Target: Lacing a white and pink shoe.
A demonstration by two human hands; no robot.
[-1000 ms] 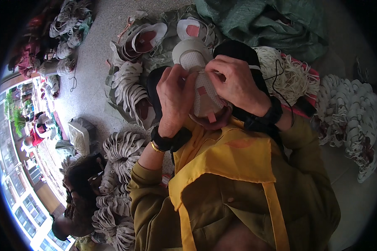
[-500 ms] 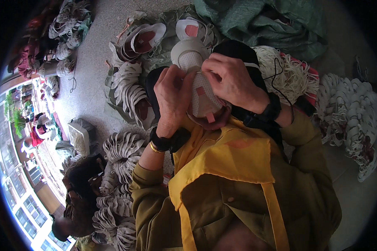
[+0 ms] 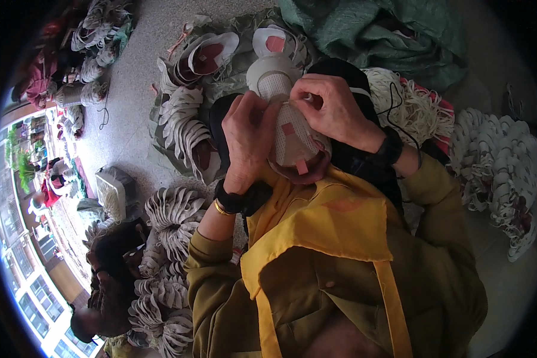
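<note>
A pale mesh shoe upper (image 3: 287, 143) with pink patches rests on my lap between my hands, its rounded, reddish-lined end toward my body. Along its left edge my left hand (image 3: 244, 134) is closed, thumb and fingers pinching the upper near its middle. From the other side my right hand (image 3: 335, 113) pinches the same middle part, fingers curled. A small pale strip shows at the right fingertips; whether it is a lace cannot be made out. The fingertips partly cover the middle of the upper.
Stacked shoe uppers (image 3: 182, 119) lie on green sacking to the left front. A bundle of white laces (image 3: 406, 110) is right of my knee, with more strung uppers (image 3: 495, 161) farther right. A green sack (image 3: 376, 42) lies ahead. Another person (image 3: 104, 298) sits lower left beside piled uppers (image 3: 173, 215).
My right hand has shifted slightly and its fingers have curled in more, baring more of the upper's right side. My left hand keeps its pinch in nearly the same place.
</note>
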